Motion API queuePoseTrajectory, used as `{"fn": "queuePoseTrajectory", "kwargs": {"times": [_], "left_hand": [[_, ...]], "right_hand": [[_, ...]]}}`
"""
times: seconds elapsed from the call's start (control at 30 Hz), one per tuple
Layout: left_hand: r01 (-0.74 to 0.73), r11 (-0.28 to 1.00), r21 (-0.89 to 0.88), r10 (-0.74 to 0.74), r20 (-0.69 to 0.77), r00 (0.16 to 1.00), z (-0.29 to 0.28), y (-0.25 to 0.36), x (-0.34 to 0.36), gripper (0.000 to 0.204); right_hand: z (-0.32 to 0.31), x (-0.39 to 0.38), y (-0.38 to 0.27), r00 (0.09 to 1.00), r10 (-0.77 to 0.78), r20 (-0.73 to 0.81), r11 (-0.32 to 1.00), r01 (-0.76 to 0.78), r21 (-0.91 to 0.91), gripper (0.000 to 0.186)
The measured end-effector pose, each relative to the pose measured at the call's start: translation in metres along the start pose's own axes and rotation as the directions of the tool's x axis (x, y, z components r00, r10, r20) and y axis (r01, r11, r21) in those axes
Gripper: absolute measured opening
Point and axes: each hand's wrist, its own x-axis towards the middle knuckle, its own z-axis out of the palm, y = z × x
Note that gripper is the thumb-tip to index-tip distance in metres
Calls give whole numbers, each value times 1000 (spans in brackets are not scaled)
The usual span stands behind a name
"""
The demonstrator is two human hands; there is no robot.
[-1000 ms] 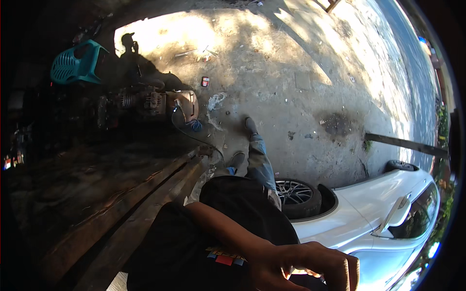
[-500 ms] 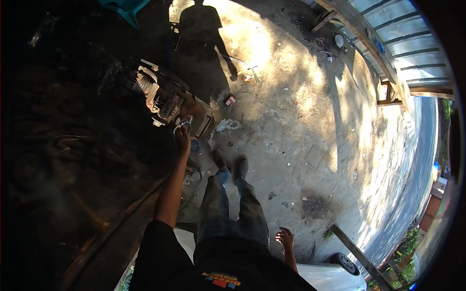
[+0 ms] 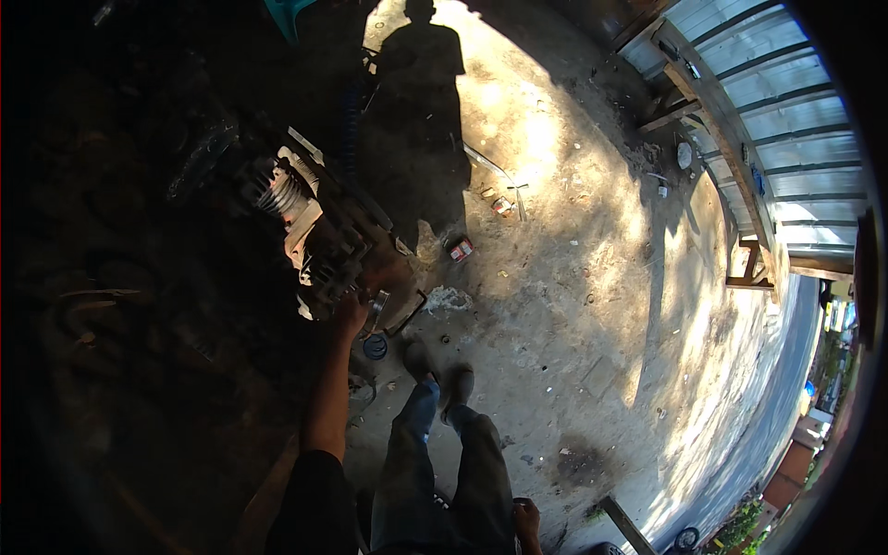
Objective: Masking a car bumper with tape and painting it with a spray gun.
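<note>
My left arm reaches forward to a dark, rusty machine [image 3: 303, 217] with a ribbed, spring-like part and metal plates. My left hand [image 3: 350, 316] is at its near end, fingers in deep shadow against the metal, so their grip does not show. Close beside that hand, on its right, is a shiny metal ring-shaped part [image 3: 378, 310]. A dark round coil or ring [image 3: 375, 347] lies on the ground just below. Down by my right thigh hangs my right hand [image 3: 526, 520], its fingers curled in and nothing seen in them.
A small red box [image 3: 460, 248] lies on the concrete floor, past a whitish patch. Farther off are a cross-shaped metal tool [image 3: 520, 191] and litter. A teal chair [image 3: 289, 17] stands at the back. Wooden posts and a corrugated metal wall [image 3: 814, 157] rise at right.
My view has shifted, so the machine sits lower in it. My left hand has moved off the ring-shaped part, toward the machine's body. My right hand's fingers have curled in.
</note>
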Motion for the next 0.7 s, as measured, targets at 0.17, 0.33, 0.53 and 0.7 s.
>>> {"fn": "queuePoseTrajectory", "kwargs": {"times": [0.17,0.33,0.53,0.7], "left_hand": [[-104,932,-348,68,-113,991,29,-98,33,57],[85,866,-493,-76,38,996,52,-86,47,57],[63,961,-269,-126,-223,967,-10,21,0,47],[-42,883,-468,-281,-598,751,90,37,-126,45]], "right_hand": [[-11,17,-34,987,-12,162,961,-33,276,26],[-6,43,10,958,-276,84,937,248,246,32],[-10,102,50,932,-272,242,938,200,284,40],[-49,151,8,907,-275,318,961,248,124,39]]}}
